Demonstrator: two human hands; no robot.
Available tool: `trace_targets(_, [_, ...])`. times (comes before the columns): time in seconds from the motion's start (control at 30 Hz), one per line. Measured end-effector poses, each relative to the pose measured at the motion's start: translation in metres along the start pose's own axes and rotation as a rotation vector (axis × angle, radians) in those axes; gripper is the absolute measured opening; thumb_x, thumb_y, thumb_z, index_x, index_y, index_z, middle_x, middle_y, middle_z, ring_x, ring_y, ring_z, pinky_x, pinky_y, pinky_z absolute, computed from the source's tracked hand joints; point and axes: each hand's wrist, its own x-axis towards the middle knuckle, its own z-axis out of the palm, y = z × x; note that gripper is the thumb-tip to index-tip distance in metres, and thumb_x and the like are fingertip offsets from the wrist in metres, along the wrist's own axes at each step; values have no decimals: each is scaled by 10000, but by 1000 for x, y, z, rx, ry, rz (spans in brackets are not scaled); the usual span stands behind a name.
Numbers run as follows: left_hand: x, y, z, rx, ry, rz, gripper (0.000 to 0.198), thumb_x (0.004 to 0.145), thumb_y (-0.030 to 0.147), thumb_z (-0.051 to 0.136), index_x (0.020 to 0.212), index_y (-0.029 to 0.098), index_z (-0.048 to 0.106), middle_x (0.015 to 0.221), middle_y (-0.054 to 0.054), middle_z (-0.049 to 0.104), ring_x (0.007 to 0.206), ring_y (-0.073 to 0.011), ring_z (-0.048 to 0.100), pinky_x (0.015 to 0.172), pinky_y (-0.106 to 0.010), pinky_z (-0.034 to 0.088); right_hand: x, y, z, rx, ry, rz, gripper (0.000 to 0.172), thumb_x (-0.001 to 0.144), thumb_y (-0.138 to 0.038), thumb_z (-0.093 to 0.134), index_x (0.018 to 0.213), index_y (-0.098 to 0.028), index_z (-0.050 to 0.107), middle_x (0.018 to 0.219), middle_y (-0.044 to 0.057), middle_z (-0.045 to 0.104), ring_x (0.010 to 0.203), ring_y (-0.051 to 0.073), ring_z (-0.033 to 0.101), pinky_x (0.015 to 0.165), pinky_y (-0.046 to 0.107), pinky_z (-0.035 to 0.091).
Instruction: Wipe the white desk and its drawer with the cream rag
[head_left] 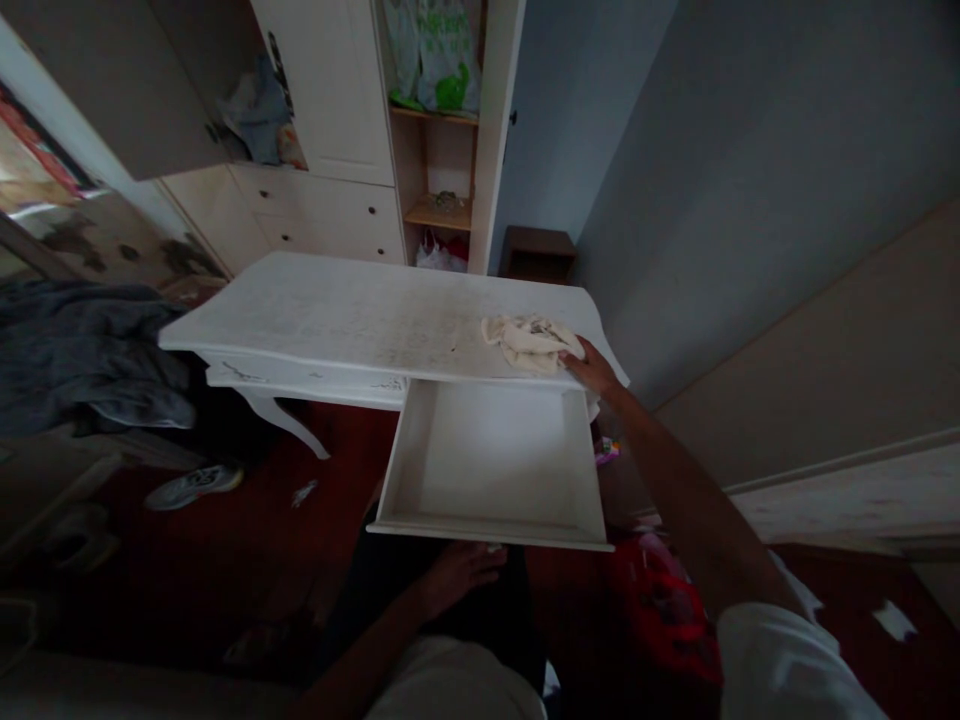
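Grasps the cloth (527,343) by its right end with the nearer, right hand (596,368), with bulk and long axis stretching leftward from there on the surface (337,300), and has the left hand (457,578) well apart, just under the drawer (487,536) front, with a grip impossible to tell.

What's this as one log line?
right hand: touching crumpled cream cloth | white rectangular drawer: open | left hand: near drawer front

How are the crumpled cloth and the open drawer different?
The cloth is crumpled; the drawer is boxy and straight-edged. The cloth is smaller than the drawer. The cloth lies on the white desk, touched by the right hand, while the drawer sticks out in front. Both are pale.
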Motion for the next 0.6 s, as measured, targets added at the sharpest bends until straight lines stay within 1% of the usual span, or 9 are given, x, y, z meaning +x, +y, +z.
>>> trace_targets(0.07, [0, -2, 1, -63, -8, 2, 328, 697, 396, 826, 891, 164, 701, 1172, -137, 713, 1193, -314, 613, 1071, -487, 385, -2, -3, 2, -13, 44, 84, 723, 853, -711, 453, 1402, -241, 462, 1334, 105, 620, 1148, 272, 628, 998, 465, 499])
trace_targets(0.1, [1, -2, 1, -65, 3, 11, 312, 694, 393, 823, 864, 162, 701, 1152, -135, 721, 1182, -318, 619, 1081, -496, 374, -3, -4, 2, -11, 57, 125, 726, 839, -712, 472, 1399, -250, 469, 1322, 100, 629, 1125, 279, 637, 991, 474, 503])
trace_targets(0.17, [3, -2, 4, -32, 42, 41, 321, 684, 407, 820, 844, 154, 704, 1104, -137, 737, 1142, -327, 640, 1084, -514, 366, -3, -6, 3, -20, 69, 158, 718, 836, -701, 482, 1396, -251, 477, 1302, 100, 641, 1105, 294, 643, 983, 488, 503])
trace_targets(0.23, [4, -1, 6, 23, 79, 67, 356, 685, 433, 808, 862, 142, 708, 1055, -148, 747, 1097, -336, 660, 1083, -536, 360, -2, -6, 3, -36, 79, 158, 703, 841, -687, 487, 1382, -238, 496, 1288, 107, 647, 1118, 306, 633, 990, 486, 496])
trace_targets(0.3, [4, 1, 8, 62, 88, 78, 380, 710, 454, 781, 896, 130, 710, 1038, -159, 748, 1084, -343, 666, 1091, -550, 345, 0, -6, 4, -54, 75, 144, 697, 850, -688, 477, 1369, -223, 510, 1276, 115, 650, 1127, 314, 625, 993, 479, 491])
trace_targets(0.37, [3, 4, 10, 67, 67, 81, 359, 752, 452, 744, 895, 126, 704, 1056, -166, 744, 1109, -346, 655, 1104, -553, 325, 1, -4, 5, -75, 67, 126, 705, 860, -703, 451, 1365, -216, 514, 1280, 122, 644, 1130, 318, 619, 992, 480, 486])
trace_targets(0.47, [-1, 8, 13, 34, 25, 85, 284, 804, 403, 695, 867, 126, 692, 1079, -164, 740, 1132, -339, 646, 1124, -549, 298, 2, 0, 6, -97, 76, 106, 719, 867, -721, 426, 1370, -214, 508, 1295, 130, 633, 1141, 325, 608, 992, 487, 478])
trace_targets(0.6, [-2, 10, 17, 0, 20, 79, 247, 831, 353, 656, 887, 116, 695, 1061, -166, 746, 1103, -324, 662, 1131, -544, 291, 3, 7, 10, -88, 95, 56, 717, 881, -720, 407, 1369, -204, 501, 1304, 140, 623, 1166, 331, 591, 1005, 491, 462])
